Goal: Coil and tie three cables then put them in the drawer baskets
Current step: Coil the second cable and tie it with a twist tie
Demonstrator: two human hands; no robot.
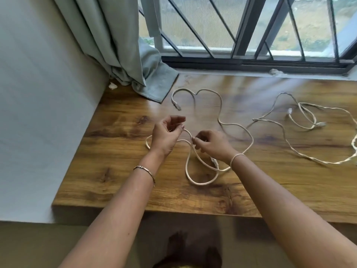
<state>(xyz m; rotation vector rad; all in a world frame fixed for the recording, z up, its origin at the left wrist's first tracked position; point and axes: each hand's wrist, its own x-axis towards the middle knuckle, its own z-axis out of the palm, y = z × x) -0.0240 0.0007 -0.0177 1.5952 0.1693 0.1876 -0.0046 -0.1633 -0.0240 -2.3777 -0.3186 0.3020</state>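
A long white cable (220, 105) with clear plugs sprawls over the wooden table (119, 182), looping from the far middle toward me. My right hand (210, 144) pinches this cable where two strands meet above a loop. My left hand (166, 134) hovers just left of it with fingers loosely curled, and the cable passes under its fingertips; whether it grips the cable is unclear. To the right lie two more white cables: a thin one (286, 144) and a small coiled tangle (307, 117).
A grey-green curtain (119, 45) hangs at the back left and pools onto the table corner. A barred window (241, 31) runs along the back edge. A pale wall closes the left side. The table's front edge is near me.
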